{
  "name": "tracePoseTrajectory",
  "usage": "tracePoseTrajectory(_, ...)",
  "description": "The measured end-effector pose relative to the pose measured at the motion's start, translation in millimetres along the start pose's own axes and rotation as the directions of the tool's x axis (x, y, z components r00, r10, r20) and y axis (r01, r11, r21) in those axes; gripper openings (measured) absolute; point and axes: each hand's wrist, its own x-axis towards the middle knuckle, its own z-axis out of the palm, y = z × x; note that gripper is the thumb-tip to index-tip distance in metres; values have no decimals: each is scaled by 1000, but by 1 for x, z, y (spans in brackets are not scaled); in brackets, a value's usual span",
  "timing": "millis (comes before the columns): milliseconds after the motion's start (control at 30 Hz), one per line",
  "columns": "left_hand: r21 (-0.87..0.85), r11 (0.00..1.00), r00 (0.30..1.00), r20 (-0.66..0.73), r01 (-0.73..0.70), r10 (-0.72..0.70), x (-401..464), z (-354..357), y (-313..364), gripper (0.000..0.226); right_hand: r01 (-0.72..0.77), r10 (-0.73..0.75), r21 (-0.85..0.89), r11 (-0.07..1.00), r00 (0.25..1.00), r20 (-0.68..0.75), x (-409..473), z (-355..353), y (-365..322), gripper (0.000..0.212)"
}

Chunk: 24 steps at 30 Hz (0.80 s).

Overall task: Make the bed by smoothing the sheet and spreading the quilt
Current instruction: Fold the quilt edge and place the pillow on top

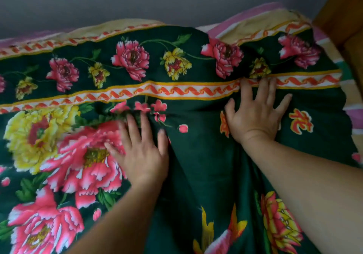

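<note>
Both hands lie flat, fingers spread, gripping nothing, on the dark green floral quilt (pixel 196 175) that covers most of the bed. The left hand (pixel 141 151) presses a large pink flower; the right hand (pixel 255 114) sits nearer the bed's far edge, fingertips on the wavy border band (pixel 176 91). Between them a fold runs toward the near edge. It should flatten best if the palms sweep outward, away from each other. The striped sheet (pixel 351 104) shows at the far right corner.

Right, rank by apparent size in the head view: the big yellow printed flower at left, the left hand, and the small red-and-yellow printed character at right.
1. Big yellow printed flower.
2. Left hand.
3. Small red-and-yellow printed character.
</note>
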Motion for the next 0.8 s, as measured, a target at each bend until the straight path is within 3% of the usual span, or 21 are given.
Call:
tracePoseTrajectory(200, -162, 950, 964, 25, 266, -266, 120, -20, 56, 67, 5, -3, 13, 1000, 995, -99, -6, 8, 4, 64)
tracePoseTrajectory(367, -130, 976, 974, -123, 172, -189, 151, -12, 65, 71, 22, -19, 13, 1000, 978, -209, -4, 13, 5, 54)
tracePoseTrajectory(433, -150, 976, 971, -154, 157, -180, 149, -10, 62, 70, 93, -77, 37, 995, 949, -305, -2, 11, 7, 44)
tracePoseTrajectory(600, -194, 974, 968, -198, 117, -156, 150, -7, 61, 66, 282, -118, 177, 943, 780, -614, 68, -53, -22, 20)
tracePoseTrajectory(633, -200, 973, 966, -207, 114, -156, 150, -6, 60, 66, 280, -132, 178, 943, 809, -573, 92, -65, -36, 21)
tracePoseTrajectory(667, -207, 972, 966, -210, 108, -152, 150, -6, 60, 65, 287, -204, 155, 945, 891, -405, 116, -74, -50, 27)
tracePoseTrajectory(700, -214, 971, 967, -207, 104, -149, 149, -7, 61, 65, 331, -316, 94, 939, 937, -148, 137, -78, -64, 32)
tracePoseTrajectory(767, -219, 970, 967, -207, 102, -148, 149, -6, 60, 65, 464, -448, 22, 886, 840, 306, 166, -71, -86, 36)
tracePoseTrajectory(800, -223, 970, 968, -207, 97, -144, 149, -6, 61, 65, 504, -436, -42, 863, 784, 443, 173, -65, -93, 35)
